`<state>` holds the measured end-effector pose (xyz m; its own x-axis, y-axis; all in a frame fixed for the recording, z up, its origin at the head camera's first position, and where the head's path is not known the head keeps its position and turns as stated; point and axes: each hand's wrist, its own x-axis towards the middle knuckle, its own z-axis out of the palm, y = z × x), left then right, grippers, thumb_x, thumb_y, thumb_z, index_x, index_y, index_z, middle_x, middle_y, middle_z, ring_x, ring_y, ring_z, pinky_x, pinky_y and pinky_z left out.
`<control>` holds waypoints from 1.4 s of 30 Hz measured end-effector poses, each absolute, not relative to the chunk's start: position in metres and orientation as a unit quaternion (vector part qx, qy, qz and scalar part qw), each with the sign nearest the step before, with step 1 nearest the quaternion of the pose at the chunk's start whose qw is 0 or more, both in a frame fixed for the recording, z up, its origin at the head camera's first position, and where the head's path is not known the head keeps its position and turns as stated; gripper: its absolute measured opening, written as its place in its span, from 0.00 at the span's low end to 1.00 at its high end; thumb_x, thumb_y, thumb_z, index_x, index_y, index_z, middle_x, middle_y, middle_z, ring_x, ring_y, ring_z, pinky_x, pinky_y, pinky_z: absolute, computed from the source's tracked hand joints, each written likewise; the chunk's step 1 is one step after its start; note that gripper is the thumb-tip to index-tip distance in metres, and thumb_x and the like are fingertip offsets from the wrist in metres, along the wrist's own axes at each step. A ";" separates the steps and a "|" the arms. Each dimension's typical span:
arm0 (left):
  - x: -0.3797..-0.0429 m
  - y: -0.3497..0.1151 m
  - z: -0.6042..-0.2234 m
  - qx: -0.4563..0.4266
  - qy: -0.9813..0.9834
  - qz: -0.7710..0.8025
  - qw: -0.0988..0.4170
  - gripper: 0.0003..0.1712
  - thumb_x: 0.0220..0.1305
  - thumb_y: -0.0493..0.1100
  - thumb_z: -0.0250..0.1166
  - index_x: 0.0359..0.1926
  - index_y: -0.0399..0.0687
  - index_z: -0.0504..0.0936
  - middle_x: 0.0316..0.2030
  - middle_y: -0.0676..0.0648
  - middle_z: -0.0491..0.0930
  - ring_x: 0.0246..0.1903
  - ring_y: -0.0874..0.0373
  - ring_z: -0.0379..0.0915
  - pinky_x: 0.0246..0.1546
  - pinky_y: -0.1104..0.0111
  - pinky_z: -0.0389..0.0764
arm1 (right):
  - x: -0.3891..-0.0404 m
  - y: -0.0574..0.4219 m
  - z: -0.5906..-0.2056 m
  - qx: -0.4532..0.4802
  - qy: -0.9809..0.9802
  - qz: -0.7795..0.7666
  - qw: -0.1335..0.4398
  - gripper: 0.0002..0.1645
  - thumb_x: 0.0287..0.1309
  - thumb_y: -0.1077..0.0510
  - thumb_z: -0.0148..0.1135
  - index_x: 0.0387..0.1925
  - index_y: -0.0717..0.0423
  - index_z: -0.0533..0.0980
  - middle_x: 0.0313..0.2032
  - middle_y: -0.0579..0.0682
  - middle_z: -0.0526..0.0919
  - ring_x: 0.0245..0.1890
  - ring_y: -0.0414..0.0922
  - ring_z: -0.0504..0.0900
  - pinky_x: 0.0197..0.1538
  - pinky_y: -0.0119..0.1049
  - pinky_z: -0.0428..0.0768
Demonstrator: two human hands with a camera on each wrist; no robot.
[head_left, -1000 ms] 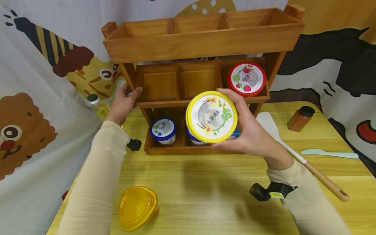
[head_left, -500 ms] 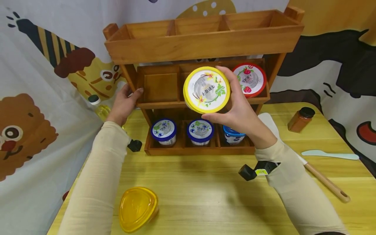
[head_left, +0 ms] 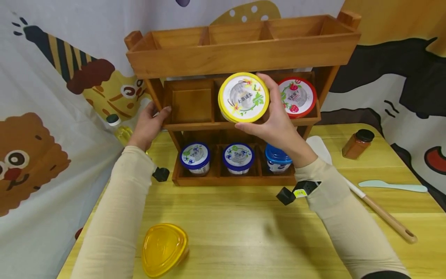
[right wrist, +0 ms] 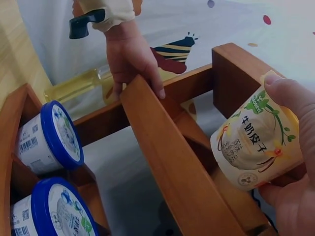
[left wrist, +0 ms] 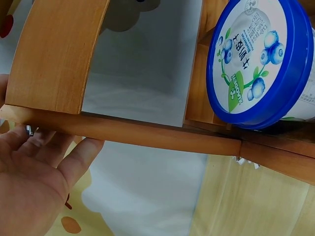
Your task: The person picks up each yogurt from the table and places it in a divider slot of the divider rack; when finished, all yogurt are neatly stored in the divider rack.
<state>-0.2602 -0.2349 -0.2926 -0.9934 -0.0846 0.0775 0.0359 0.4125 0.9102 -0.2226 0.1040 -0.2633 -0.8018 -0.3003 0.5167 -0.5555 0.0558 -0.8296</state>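
My right hand (head_left: 275, 122) holds a yellow-lidded yogurt cup (head_left: 244, 97) between thumb and fingers. It is at the middle tier of a wooden rack (head_left: 240, 58), in front of the centre compartment. The right wrist view shows the cup's printed cream-coloured side (right wrist: 258, 137) tilted over the tier. My left hand (head_left: 148, 126) grips the rack's left side, thumb over the middle tier's edge. A red-lidded cup (head_left: 297, 97) sits in the right compartment of that tier, partly behind my right hand. On the bottom tier stand two blue-lidded cups (head_left: 195, 157) and a lighter blue tub (head_left: 277, 159).
A yellow triangular container (head_left: 164, 250) stands at the table's front left. To the right lie a spatula (head_left: 386, 217) and a pale knife (head_left: 391, 186), with a brown jar (head_left: 357, 144) behind. An oil bottle (head_left: 120, 130) stands left of the rack.
My right hand has carried the yellow-lidded cup up and back to the middle tier, uncovering the cups on the bottom tier. The left hand has kept its grip on the rack.
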 end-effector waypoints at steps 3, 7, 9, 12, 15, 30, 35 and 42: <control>-0.260 -0.235 -0.293 0.013 -0.837 -0.544 0.053 0.38 0.71 0.59 0.55 0.75 0.52 0.57 0.72 0.45 0.63 0.67 0.50 0.64 0.71 0.57 0.63 | -0.227 0.103 -0.265 0.292 -0.721 0.620 0.104 0.65 0.42 0.70 0.77 0.74 0.47 0.46 0.69 0.47 0.58 0.66 0.43 0.64 0.69 0.38 0.70; -0.260 -0.235 -0.293 0.012 -0.837 -0.545 0.052 0.38 0.71 0.59 0.55 0.75 0.52 0.56 0.73 0.45 0.62 0.68 0.50 0.63 0.71 0.56 0.63 | -0.231 0.100 -0.267 0.282 -0.726 0.617 0.112 0.65 0.42 0.68 0.77 0.74 0.48 0.46 0.69 0.47 0.58 0.66 0.42 0.64 0.71 0.37 0.67; -0.259 -0.235 -0.293 0.013 -0.838 -0.542 0.053 0.39 0.71 0.60 0.55 0.76 0.52 0.56 0.73 0.44 0.61 0.69 0.50 0.62 0.72 0.56 0.63 | -0.233 0.099 -0.267 0.277 -0.734 0.610 0.117 0.65 0.42 0.66 0.78 0.74 0.49 0.46 0.69 0.47 0.59 0.66 0.42 0.64 0.72 0.36 0.65; -0.259 -0.235 -0.293 0.019 -0.842 -0.537 0.050 0.39 0.71 0.61 0.55 0.76 0.53 0.55 0.74 0.45 0.60 0.70 0.50 0.60 0.72 0.56 0.62 | -0.237 0.097 -0.269 0.269 -0.745 0.597 0.126 0.64 0.42 0.64 0.78 0.73 0.50 0.47 0.69 0.49 0.59 0.66 0.42 0.63 0.73 0.36 0.61; -0.258 -0.235 -0.293 0.023 -0.844 -0.534 0.046 0.39 0.71 0.61 0.55 0.76 0.54 0.55 0.74 0.45 0.59 0.70 0.49 0.60 0.72 0.55 0.62 | -0.242 0.094 -0.272 0.264 -0.753 0.587 0.133 0.63 0.42 0.63 0.79 0.73 0.52 0.48 0.69 0.51 0.59 0.67 0.43 0.63 0.74 0.35 0.59; -0.258 -0.236 -0.292 0.028 -0.846 -0.531 0.033 0.41 0.70 0.64 0.53 0.77 0.56 0.52 0.76 0.47 0.55 0.72 0.50 0.57 0.73 0.54 0.59 | -0.255 0.089 -0.275 0.230 -0.804 0.533 0.129 0.66 0.43 0.55 0.80 0.74 0.53 0.46 0.67 0.54 0.62 0.66 0.45 0.66 0.73 0.39 0.61; -0.258 -0.236 -0.290 0.026 -0.844 -0.535 0.034 0.41 0.71 0.63 0.54 0.77 0.56 0.52 0.75 0.46 0.57 0.71 0.49 0.59 0.72 0.54 0.61 | -0.255 0.086 -0.275 0.227 -0.816 0.513 0.135 0.66 0.42 0.54 0.81 0.74 0.54 0.46 0.67 0.54 0.63 0.66 0.46 0.66 0.73 0.41 0.61; -0.258 -0.235 -0.289 0.030 -0.845 -0.533 0.033 0.40 0.71 0.63 0.54 0.77 0.57 0.53 0.74 0.47 0.58 0.70 0.49 0.61 0.72 0.54 0.62 | -0.254 0.084 -0.273 0.227 -0.835 0.481 0.138 0.69 0.42 0.53 0.81 0.76 0.56 0.45 0.69 0.59 0.60 0.68 0.51 0.64 0.75 0.46 0.59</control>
<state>-0.2578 -0.2347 -0.2895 -0.9961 -0.0852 0.0240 -0.0150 0.4295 0.9029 -0.2537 0.0842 -0.2734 -0.8587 -0.2476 0.4488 -0.5124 0.4339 -0.7411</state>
